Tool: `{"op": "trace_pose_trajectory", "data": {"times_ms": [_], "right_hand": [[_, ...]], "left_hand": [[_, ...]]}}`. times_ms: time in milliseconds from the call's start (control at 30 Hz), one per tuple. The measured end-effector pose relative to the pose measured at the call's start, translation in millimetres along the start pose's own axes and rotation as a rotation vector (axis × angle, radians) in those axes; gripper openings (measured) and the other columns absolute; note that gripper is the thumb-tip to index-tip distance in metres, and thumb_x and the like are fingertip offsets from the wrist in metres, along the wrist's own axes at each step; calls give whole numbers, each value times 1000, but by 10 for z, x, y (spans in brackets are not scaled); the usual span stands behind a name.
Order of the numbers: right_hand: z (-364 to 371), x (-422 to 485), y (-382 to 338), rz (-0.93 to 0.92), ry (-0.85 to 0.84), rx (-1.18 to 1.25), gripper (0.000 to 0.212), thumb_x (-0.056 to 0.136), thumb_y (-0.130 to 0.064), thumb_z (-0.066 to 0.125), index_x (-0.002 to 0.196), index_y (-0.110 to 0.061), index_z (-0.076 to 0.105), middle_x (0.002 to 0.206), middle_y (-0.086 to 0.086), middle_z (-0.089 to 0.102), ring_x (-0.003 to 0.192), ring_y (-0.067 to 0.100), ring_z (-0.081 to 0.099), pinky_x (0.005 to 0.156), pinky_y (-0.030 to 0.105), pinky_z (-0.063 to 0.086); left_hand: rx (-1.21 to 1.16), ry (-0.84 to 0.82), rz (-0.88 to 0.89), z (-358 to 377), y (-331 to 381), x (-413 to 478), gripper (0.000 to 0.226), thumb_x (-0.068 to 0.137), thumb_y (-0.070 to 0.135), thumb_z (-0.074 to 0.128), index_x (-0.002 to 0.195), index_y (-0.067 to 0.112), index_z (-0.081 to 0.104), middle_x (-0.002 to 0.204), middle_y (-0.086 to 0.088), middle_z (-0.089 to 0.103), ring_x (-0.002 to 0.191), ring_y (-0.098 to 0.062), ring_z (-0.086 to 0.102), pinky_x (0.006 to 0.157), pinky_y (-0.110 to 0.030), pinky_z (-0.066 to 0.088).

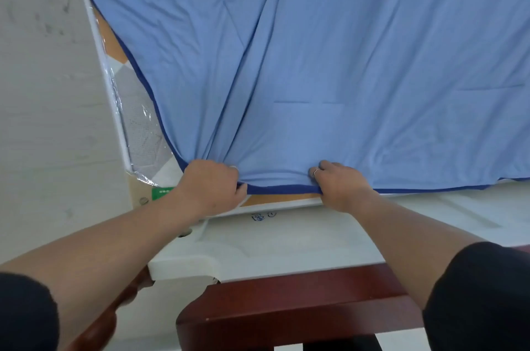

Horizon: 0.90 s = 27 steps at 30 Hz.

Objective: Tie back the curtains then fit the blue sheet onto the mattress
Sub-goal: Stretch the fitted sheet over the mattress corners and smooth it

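The blue sheet [329, 49] with a dark blue hem lies spread over the mattress [146, 132], which is wrapped in clear plastic and shows bare at the left corner. My left hand [210, 185] grips the sheet's near hem close to that corner. My right hand [339, 185], with a ring on one finger, grips the same hem a little to the right. The hem runs taut between both hands. Deep folds fan out from my left hand across the sheet. No curtains are in view.
A white bed frame [286, 239] edges the mattress below my hands, with a green label [162, 193] at its corner. Dark red wooden furniture [301, 310] stands close in front of me. A pale wall or floor [51, 107] fills the left side.
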State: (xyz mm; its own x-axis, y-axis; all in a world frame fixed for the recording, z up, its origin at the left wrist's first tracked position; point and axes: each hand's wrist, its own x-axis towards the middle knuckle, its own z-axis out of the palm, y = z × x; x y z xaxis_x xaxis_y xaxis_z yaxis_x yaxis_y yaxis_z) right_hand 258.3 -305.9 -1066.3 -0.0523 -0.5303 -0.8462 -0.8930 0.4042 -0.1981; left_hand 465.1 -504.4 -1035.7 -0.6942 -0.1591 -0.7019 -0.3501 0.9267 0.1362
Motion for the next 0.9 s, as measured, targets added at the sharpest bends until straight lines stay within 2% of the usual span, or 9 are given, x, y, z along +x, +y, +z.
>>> {"op": "trace_pose_trajectory", "data": {"times_ms": [100, 233, 333, 467, 633, 700, 800, 833, 900], "right_hand": [[-2, -40, 38, -48, -60, -14, 40, 85, -12, 49, 123, -23, 48, 105, 2, 46, 99, 26, 54, 71, 36, 47], [60, -30, 21, -109, -115, -38, 51, 84, -7, 48, 131, -25, 42, 109, 2, 45, 99, 26, 53, 67, 35, 43], [143, 19, -15, -106, -113, -36, 53, 84, -5, 49, 133, -24, 41, 109, 3, 47, 100, 26, 53, 67, 35, 42], [186, 64, -63, -70, -94, -65, 50, 85, -6, 51, 132, -21, 41, 112, 6, 49, 103, 28, 55, 73, 34, 41], [173, 55, -77, -52, -137, -136, 51, 87, -13, 51, 136, -20, 42, 122, 6, 50, 115, 28, 54, 90, 36, 41], [125, 48, -81, -30, -171, -140, 53, 87, -19, 50, 139, -20, 43, 126, 5, 49, 120, 26, 51, 95, 37, 41], [23, 19, -147, 13, -250, -118, 54, 88, -27, 50, 141, -20, 44, 133, 4, 50, 128, 26, 46, 100, 39, 42], [-36, 18, -183, 28, -267, -101, 49, 88, -27, 50, 137, -21, 47, 133, 3, 52, 127, 26, 48, 99, 40, 44], [-146, 33, -224, 54, -276, -46, 30, 87, -21, 50, 116, -23, 54, 126, 3, 58, 117, 26, 57, 93, 37, 48]], "left_hand": [[28, -69, -11, 128, 87, -81, 47, 99, 55, 25, 103, 20, 56, 64, 8, 44, 61, -19, 49, 50, -26, 30], [40, -130, -49, 371, 61, -46, 49, 102, 52, 22, 123, 19, 50, 85, 3, 61, 71, -21, 55, 56, -30, 39], [30, -118, -85, 563, 74, 29, 47, 102, 51, 23, 121, 17, 49, 88, 1, 65, 77, -23, 64, 57, -30, 43], [49, -122, -105, 690, 165, 68, 43, 103, 47, 25, 120, 14, 48, 94, -2, 66, 81, -25, 64, 56, -30, 35], [-20, -220, 12, 737, 157, -43, 34, 104, 34, 34, 128, 14, 46, 114, -8, 62, 100, -29, 61, 78, -37, 49], [-118, -305, 92, 640, 120, -31, 30, 101, 31, 40, 126, 17, 49, 118, -6, 58, 108, -28, 58, 88, -38, 49], [-302, -382, 163, 371, 117, -36, 12, 97, 26, 43, 99, 24, 54, 102, 0, 56, 96, -23, 56, 81, -35, 48], [-368, -354, 137, 283, 88, -48, 12, 96, 25, 43, 89, 23, 53, 94, 1, 57, 89, -23, 56, 77, -35, 49], [-478, -206, 34, 163, -35, -30, 15, 96, 23, 43, 86, 21, 54, 92, 2, 59, 88, -24, 58, 79, -36, 51]]}}
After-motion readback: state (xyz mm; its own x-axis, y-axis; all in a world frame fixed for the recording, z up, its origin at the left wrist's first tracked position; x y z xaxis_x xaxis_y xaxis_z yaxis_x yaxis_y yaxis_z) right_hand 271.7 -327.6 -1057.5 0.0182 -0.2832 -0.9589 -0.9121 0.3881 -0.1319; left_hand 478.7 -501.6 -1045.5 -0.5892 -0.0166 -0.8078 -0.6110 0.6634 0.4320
